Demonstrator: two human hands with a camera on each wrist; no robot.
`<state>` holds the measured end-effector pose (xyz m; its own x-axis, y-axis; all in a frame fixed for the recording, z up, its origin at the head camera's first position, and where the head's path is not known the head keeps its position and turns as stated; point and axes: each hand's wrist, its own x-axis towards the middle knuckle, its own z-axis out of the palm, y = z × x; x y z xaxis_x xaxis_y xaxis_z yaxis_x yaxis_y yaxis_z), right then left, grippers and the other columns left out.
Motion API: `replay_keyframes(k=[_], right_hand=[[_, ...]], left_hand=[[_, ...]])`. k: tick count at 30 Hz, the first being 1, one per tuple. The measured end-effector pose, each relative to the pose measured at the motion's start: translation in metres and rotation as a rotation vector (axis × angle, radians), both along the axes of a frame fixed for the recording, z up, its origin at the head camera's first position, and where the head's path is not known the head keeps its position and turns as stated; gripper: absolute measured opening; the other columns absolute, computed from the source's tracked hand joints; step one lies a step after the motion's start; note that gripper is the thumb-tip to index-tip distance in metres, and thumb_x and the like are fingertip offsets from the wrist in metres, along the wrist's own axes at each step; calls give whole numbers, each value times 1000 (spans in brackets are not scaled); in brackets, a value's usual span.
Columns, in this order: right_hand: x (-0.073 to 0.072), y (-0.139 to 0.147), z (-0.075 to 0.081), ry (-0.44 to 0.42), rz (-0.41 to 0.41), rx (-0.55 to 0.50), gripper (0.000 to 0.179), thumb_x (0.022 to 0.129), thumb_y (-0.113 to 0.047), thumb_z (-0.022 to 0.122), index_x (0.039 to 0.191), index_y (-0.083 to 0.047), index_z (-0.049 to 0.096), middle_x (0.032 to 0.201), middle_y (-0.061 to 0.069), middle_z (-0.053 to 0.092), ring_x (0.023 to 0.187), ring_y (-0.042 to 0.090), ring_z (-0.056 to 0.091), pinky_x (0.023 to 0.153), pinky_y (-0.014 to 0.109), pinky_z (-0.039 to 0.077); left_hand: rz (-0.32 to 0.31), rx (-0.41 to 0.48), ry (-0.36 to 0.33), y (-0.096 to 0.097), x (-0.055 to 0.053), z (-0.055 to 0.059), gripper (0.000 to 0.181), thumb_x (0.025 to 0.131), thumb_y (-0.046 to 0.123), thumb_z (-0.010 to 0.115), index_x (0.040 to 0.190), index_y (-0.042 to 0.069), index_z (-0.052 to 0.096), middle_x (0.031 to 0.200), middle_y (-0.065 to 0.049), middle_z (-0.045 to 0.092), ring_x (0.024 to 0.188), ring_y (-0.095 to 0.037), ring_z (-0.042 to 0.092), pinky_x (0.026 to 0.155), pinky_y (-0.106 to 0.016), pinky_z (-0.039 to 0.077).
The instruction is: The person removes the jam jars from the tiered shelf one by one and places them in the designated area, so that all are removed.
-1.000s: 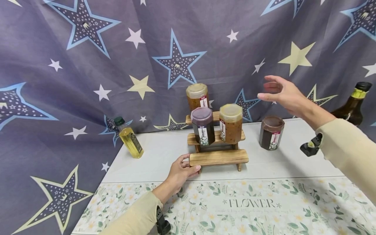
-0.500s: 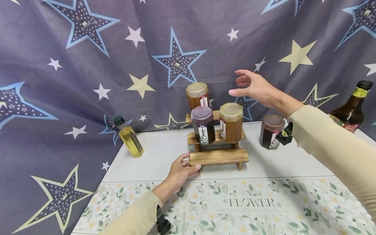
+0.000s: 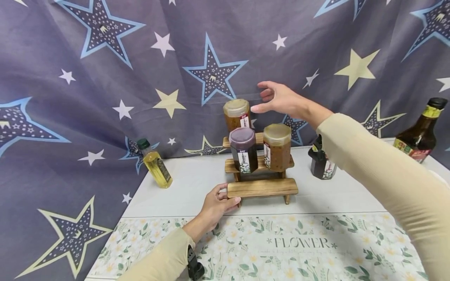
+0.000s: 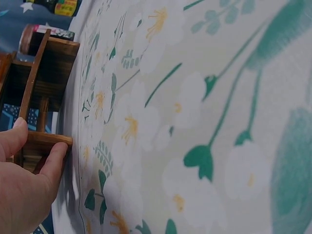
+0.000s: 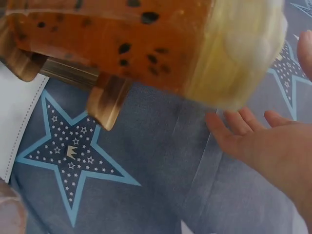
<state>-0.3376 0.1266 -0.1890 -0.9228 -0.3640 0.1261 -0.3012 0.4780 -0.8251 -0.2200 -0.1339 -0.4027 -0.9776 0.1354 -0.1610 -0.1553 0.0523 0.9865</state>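
Observation:
My left hand [image 3: 216, 203] grips the left end of the lowest step of a three-tier wooden display stand [image 3: 261, 188]. In the left wrist view its thumb and a finger hold the wood by a leg [image 4: 46, 139]. On the top step stands an amber jam jar [image 3: 236, 113]. The middle step bears a dark jar with a purple lid [image 3: 243, 150] and an amber jar with dark seeds [image 3: 277, 152]. My right hand [image 3: 281, 99], fingers apart and loosely bent, hovers just right of the top jar's lid and holds nothing.
Another dark jar [image 3: 321, 171] stands on the table right of the stand, partly behind the right wrist camera. A brown sauce bottle [image 3: 418, 134] is at far right, a yellow oil bottle [image 3: 157, 168] at left. The starry curtain [image 3: 140, 78] hangs close behind.
My right hand has moved left, from above the dark jar on the table to beside the top jar. My left hand keeps its grip on the stand, and the jars stay put.

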Motion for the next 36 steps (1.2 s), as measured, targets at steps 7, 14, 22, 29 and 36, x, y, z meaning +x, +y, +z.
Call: replay_keyframes(k=[7,14,22,29,36], right_hand=[[-12,-20,-1,-29,47,40,96,82,-30,78,154,-12,17,149,20,33,136,32,35,114,47,34],[-19,-32,3,-53,74,138,99,83,-31,77,155,-11,11,149,21,34,136,32,35,115,46,33],[-21,-49,3,-25,125,171,93,84,-30,76,152,-4,18,136,18,44,119,28,46,104,40,45],[-20,-56,1,-61,154,135,72,86,-26,74,143,-6,35,122,14,50,106,26,50,86,36,52],[-20,-55,1,-86,161,114,70,86,-24,75,142,-8,38,122,14,49,104,25,50,86,40,53]], left_hand=[[3,-3,-4,1,0,0,70,83,3,75,141,2,38,111,-18,65,90,-21,68,87,-38,59],[2,3,-4,2,-1,1,68,83,2,75,141,2,39,108,-17,65,88,-20,68,86,-38,59],[6,8,-10,2,0,1,68,83,2,74,141,2,38,108,-18,65,88,-20,68,87,-38,59],[9,7,-11,1,0,1,69,83,2,74,141,2,38,109,-19,65,88,-20,68,87,-39,59],[7,11,-12,2,0,1,68,83,1,74,140,2,39,107,-18,65,86,-19,68,86,-38,59]])
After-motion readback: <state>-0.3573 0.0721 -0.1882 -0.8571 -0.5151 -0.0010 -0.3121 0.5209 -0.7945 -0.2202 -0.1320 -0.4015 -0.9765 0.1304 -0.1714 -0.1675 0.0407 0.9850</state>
